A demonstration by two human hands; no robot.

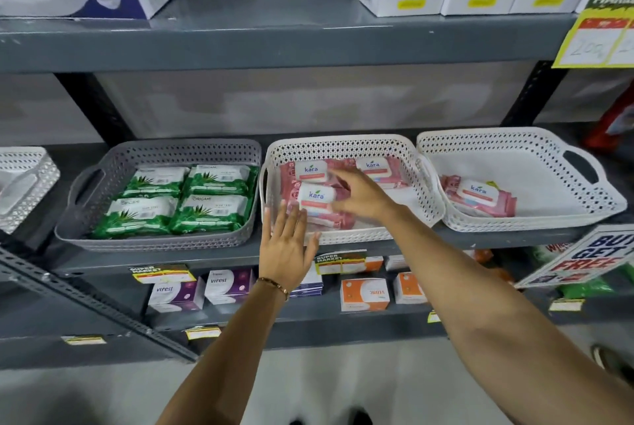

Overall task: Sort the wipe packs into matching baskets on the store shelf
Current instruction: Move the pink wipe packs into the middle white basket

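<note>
Hands at the middle basket

Pink wipe packs (317,198) lie in the middle white basket (346,147). The right hand (356,193) rests on them, its grip unclear. The left hand (286,246), open and flat, touches the basket's front rim. Green packs (178,200) fill the grey basket (154,150); one pink pack (478,193) sits in the right basket (514,140).

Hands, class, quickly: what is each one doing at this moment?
Left hand: open, fingers spread, at the front rim of the middle white perforated plastic basket, holding nothing.
Right hand: over the pink Kara wipe packs; grip cannot be told.
</note>
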